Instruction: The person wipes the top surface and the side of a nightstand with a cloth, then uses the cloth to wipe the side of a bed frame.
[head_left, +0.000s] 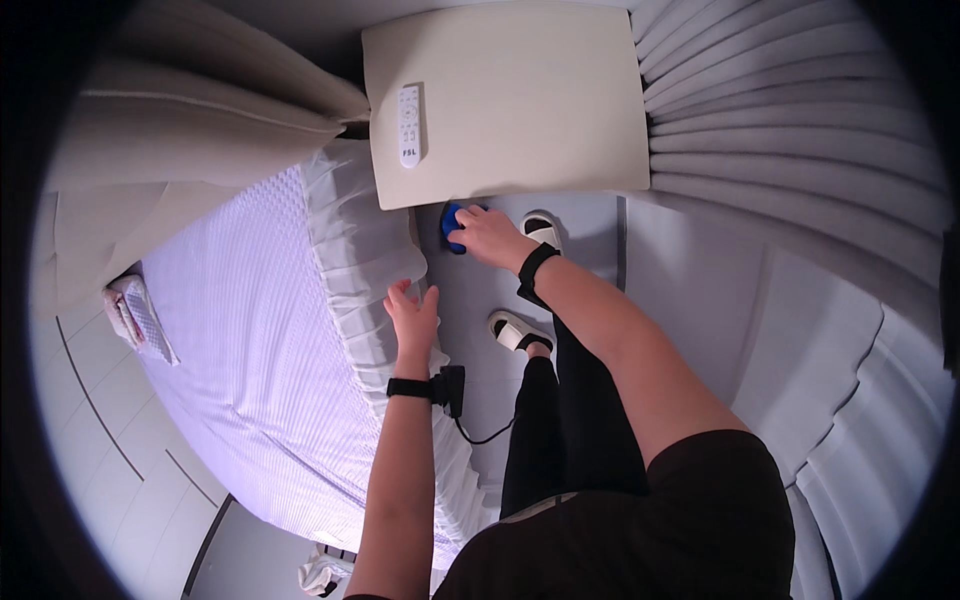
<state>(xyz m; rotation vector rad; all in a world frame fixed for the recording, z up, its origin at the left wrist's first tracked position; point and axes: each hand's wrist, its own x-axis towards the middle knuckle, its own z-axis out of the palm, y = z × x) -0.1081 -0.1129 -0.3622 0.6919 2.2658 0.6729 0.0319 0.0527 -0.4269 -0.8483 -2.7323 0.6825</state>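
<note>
The blue object [447, 229] sits just off the near edge of the cream table [530, 110], toward its left corner, with the grey floor [465, 300] behind it; whether it touches the floor I cannot tell. It is small and rounded, and its even colour suggests a light, fairly stiff shell — plastic, perhaps — more likely to slide on a smooth surface than to break. A hold across its rounded sides, thumb facing fingers, looks the surest; a fingertip pinch on the curve could slip.

The right hand [490, 238] is at it, on the near side of the table. Its fingers are bent and moderately parted, lying over the blue object with the thumb lower down; they are in contact or very nearly so, but how firmly they close is hidden. The right forearm slants in from the right, a black band [535, 278] at the wrist.

The left hand [412, 318] hangs farther from the table than the right, beside the white ruffle [345, 240] of the bed. Its fingers are spread and loosely curled, thumb apart, with nothing visible in them — the forearm rises nearly straight toward the table's left corner.
</note>
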